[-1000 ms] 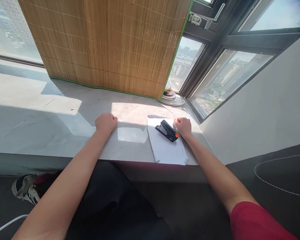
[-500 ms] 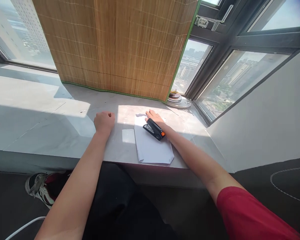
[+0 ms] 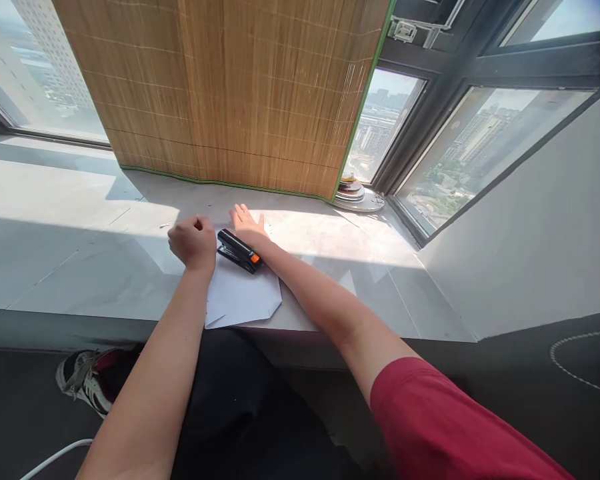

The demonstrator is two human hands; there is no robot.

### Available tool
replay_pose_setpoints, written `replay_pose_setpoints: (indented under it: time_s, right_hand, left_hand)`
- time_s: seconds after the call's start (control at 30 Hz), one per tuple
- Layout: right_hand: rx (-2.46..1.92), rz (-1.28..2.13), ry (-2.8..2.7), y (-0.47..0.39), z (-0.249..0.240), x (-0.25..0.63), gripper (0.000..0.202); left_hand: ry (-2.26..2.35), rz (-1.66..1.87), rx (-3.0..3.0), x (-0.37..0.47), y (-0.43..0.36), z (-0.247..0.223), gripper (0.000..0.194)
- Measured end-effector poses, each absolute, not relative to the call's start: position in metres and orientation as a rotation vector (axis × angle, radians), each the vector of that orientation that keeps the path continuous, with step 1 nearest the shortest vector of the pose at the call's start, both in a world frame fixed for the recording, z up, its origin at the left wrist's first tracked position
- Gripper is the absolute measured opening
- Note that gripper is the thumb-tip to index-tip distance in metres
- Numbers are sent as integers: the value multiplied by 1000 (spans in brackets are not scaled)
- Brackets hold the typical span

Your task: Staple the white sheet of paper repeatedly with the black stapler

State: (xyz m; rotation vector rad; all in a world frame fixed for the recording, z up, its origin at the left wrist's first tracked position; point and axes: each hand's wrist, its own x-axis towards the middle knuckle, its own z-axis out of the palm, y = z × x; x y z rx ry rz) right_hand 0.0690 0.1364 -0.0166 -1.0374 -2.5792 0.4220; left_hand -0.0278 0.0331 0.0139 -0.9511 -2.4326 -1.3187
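White paper sheets [image 3: 243, 293] lie on the sill near its front edge. On top of them rests a black stapler [image 3: 239, 251] with an orange part at its near end. My right hand [image 3: 249, 225] is flat with fingers spread, at the far end of the paper, its wrist beside the stapler. My left hand [image 3: 193, 241] is closed in a fist at the left edge of the paper; nothing shows in it.
A pale stone sill [image 3: 90, 267] runs across the view. A bamboo blind [image 3: 230, 93] hangs behind the hands. Stacked round plates [image 3: 357, 199] stand in the window corner. A shoe [image 3: 83, 380] is at the lower left.
My right hand, the paper and the stapler have moved left, up to my left hand. My left fist has shifted slightly left.
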Motion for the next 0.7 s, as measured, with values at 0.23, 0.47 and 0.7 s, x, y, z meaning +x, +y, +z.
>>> replay_pose_setpoints:
  time_s: [0.23,0.47,0.7]
  right_hand:
    - [-752,586,-2608,136,-20,109,21]
    - [-786,611,-2499,139,-27,167,24]
    - [-819,571,-2457,152,-37,239,23]
  left_hand:
    - [-2446,-1367,-965,-26,33,17,36]
    - [-2393,-1367,-1241,-26,38,9,42]
    - [-1858,-1099,-2541,-7,48,-13,24]
